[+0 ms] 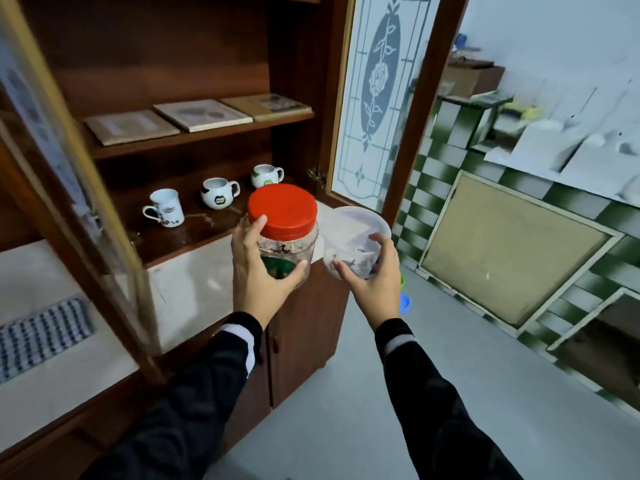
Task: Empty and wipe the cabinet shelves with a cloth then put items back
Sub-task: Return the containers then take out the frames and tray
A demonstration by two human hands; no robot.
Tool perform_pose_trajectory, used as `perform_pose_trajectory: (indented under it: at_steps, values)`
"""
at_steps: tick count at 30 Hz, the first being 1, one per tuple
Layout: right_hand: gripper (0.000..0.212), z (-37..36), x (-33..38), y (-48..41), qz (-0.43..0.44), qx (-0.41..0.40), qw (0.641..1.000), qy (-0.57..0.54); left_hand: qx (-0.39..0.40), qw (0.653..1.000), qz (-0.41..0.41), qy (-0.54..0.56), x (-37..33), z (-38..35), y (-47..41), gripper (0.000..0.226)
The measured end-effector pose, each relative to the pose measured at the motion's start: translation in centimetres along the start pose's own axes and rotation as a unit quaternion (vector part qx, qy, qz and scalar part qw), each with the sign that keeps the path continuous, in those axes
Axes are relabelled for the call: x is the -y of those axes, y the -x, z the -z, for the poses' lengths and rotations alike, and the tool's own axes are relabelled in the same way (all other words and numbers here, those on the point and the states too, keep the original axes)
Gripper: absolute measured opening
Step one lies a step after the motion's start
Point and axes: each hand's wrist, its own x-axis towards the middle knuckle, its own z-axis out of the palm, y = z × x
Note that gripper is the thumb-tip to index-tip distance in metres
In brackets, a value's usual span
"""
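The left hand (258,271) wraps the red-lidded jar (287,244); the right hand (375,271) clasps a clear tub (353,223) just at the jar's three o'clock, both held in front of the lower shelf (201,232). Three mugs (218,194) stand at eleven o'clock, three flat frames (204,114) on the shelf above. The checked cloth (41,332) lies on the bench (69,382) at eight o'clock. Whether emptying or restocking, I cannot tell; either way, much seems left.
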Motion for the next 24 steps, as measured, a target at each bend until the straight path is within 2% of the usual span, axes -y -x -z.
perform_pose_trajectory:
  at_steps: [10,24]
  values:
    - [0.071,-7.2,3.3,-16.9,0.076,0.006,0.992,-0.099,-0.116,0.992,-0.054,-0.016,1.7,-2.0,-16.3,0.104]
    - [0.075,-13.8,14.1,-31.4,0.207,0.025,0.951,-0.226,-0.246,0.962,-0.081,-0.085,-0.8,3.2,-31.2,0.109]
